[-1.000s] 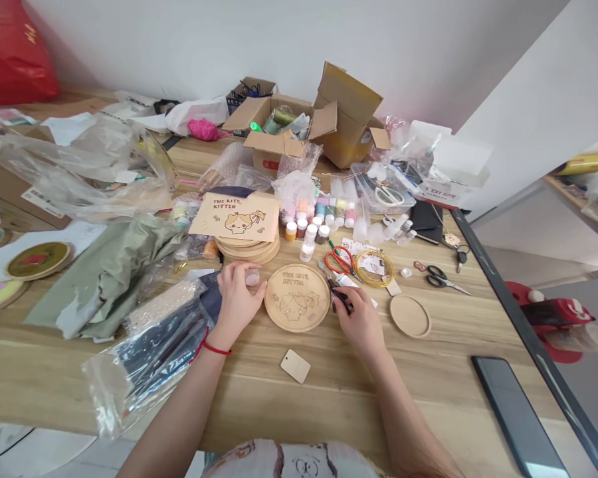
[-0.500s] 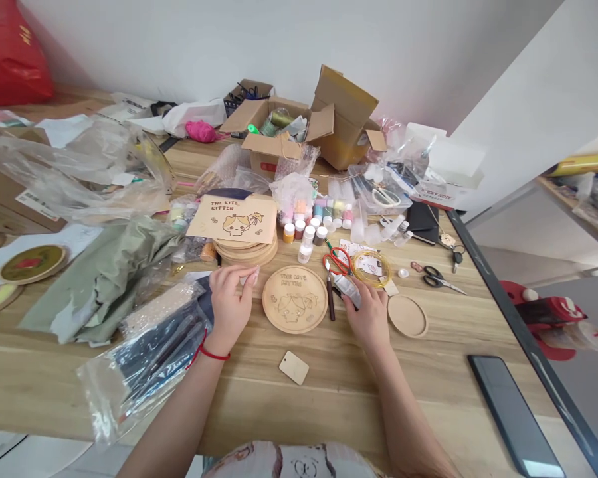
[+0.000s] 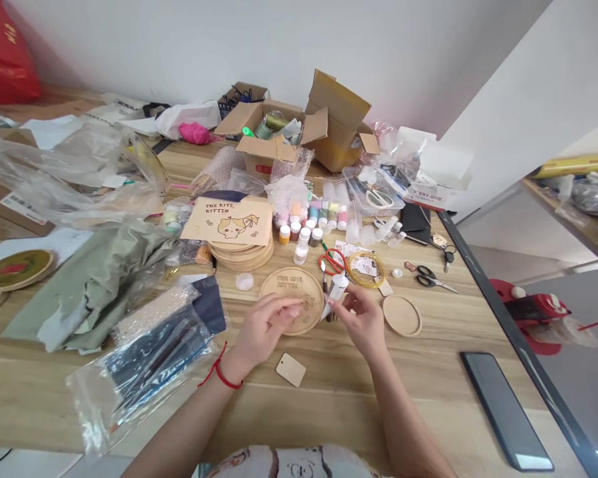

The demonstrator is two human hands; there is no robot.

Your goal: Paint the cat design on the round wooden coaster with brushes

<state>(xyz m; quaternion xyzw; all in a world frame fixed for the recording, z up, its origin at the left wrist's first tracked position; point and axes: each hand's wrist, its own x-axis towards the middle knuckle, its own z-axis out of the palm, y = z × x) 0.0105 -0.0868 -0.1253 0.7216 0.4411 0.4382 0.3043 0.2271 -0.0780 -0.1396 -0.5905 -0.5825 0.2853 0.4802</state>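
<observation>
A round wooden plate (image 3: 284, 282) lies in front of me, with lettering and a kitten drawn on it in thin lines. My left hand (image 3: 264, 328) is over its lower left part, thumb and fingers pinched together; whether anything small is between them I cannot make out. To the right of the plate, my right hand (image 3: 363, 322) grips a small whitish tube (image 3: 335, 291) in its fingertips, held at a slant. A dark-handled craft knife (image 3: 324, 282) lies partly behind the tube. Nearer to me rests a small wooden tag (image 3: 290, 370) with a hole.
Behind the plate stand a stack of wooden discs (image 3: 242, 255) under a kitten card (image 3: 226, 221) and several paint bottles (image 3: 301, 252). Red scissors (image 3: 335, 262), gold wire (image 3: 366, 269), a wooden ring dish (image 3: 402, 316), black scissors (image 3: 436, 280) and a phone (image 3: 505, 411) lie to the right.
My left hand has moved right and nearer, from beside the plate to over it. My right hand has lifted the tube and brought it left, toward the plate.
</observation>
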